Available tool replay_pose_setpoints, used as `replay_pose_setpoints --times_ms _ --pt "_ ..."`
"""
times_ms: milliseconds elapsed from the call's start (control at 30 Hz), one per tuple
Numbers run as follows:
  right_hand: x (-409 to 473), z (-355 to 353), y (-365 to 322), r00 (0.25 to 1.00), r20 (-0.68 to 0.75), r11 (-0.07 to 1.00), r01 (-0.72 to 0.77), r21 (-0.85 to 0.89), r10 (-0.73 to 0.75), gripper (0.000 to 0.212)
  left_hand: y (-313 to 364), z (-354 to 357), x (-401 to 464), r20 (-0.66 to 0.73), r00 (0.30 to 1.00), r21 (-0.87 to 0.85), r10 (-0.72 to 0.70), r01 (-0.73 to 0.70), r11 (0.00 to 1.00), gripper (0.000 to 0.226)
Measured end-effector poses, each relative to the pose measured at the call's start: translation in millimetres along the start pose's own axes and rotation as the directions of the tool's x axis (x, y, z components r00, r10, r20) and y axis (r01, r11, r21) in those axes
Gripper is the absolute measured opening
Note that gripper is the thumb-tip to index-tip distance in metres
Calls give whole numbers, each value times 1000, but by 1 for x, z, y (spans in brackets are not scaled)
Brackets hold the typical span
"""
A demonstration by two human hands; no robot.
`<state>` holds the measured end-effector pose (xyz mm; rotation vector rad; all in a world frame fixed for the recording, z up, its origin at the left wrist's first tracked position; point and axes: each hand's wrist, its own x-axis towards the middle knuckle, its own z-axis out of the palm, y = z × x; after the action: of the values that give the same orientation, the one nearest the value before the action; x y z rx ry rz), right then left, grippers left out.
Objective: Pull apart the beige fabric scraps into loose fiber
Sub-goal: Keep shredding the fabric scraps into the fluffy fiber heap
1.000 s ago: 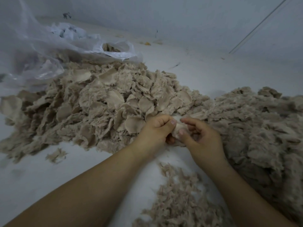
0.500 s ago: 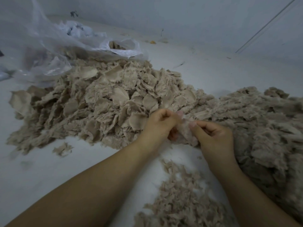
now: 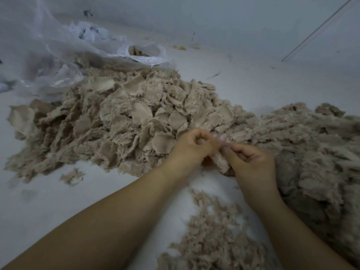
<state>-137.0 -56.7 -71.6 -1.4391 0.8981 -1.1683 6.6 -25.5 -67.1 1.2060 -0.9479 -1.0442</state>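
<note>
A clear plastic bag (image 3: pixel 58 61) lies crumpled on the white floor (image 3: pixel 243 78).

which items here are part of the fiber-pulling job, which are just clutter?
Job: beige scrap pinched by left hand and right hand; scrap pile; loose fiber heap.
Clutter: plastic bags; white crumpled material.

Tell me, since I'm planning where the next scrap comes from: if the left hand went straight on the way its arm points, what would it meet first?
Probably the scrap it pinches with the right hand, then the fluffy fiber pile beyond; depth is unclear.
</note>
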Motion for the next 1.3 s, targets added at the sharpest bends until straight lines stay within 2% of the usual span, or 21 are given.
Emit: replay_pose_setpoints --times_ms 67,233,333,433,500,533,633,700,767,900,1067,1133,1167,1267,1300 --pt "1 0 1 999 12 999 -31 12 31 13 -2 4 -1 10 1000 98 19 -20 995 32" --pt "5 -3 0 986 28 979 -164 122 161 13 -1 8 -1 -63 998 27 -4 6 1000 7" --pt "6 -2 -1 987 -2 980 -162 118 163 13 0 7 0 -59 998 38 -3 6 999 18" --pt "6 -2 -1 987 -54 984 -146 104 152 14 -1 4 -1 -117 993 30 -7 11 999 29" --pt "7 -3 -1 987 -73 985 -138 100 146 13 -1 3 0 -139 990 14 -10 12 1000 22" --pt "6 -3 -1 988 -71 987 -130 96 137 14 1 2 1 -115 993 7 -6 7 1000 10" --pt "5 -3 -1 995 -36 994 -94 64 96 13 2 8 -2 -7 1000 74 8 -7 997 40" --pt "5 -3 -1 993 -45 991 -104 81 108 12 2 11 -4 31 999 90 33 -35 995 24" --pt "7 -3 -2 988 -63 981 -134 138 144 12 1 8 -2 12 1000 75 23 -24 997 11" --pt "7 -2 -3 983 -69 976 -155 153 167 16 0 -4 2 31 999 51 -33 32 998 18" --pt "5 -2 -2 990 -11 987 -142 79 143 8 -1 -4 0 58 997 37 -41 39 999 11" --pt "6 -3 0 990 -55 991 -129 47 131 7 0 -4 -1 16 999 -44 -36 37 998 16" --pt "7 -3 1 989 -79 990 -124 68 129 11 3 -5 0 -47 999 -142 -12 5 990 17" --pt "12 -7 1 981 -127 978 -124 167 146 20 16 -13 8 -215 973 -462 83 -176 869 9" --pt "12 -7 1 980 -132 976 -124 177 148 20 17 -15 11 -214 971 -478 109 -201 855 20"
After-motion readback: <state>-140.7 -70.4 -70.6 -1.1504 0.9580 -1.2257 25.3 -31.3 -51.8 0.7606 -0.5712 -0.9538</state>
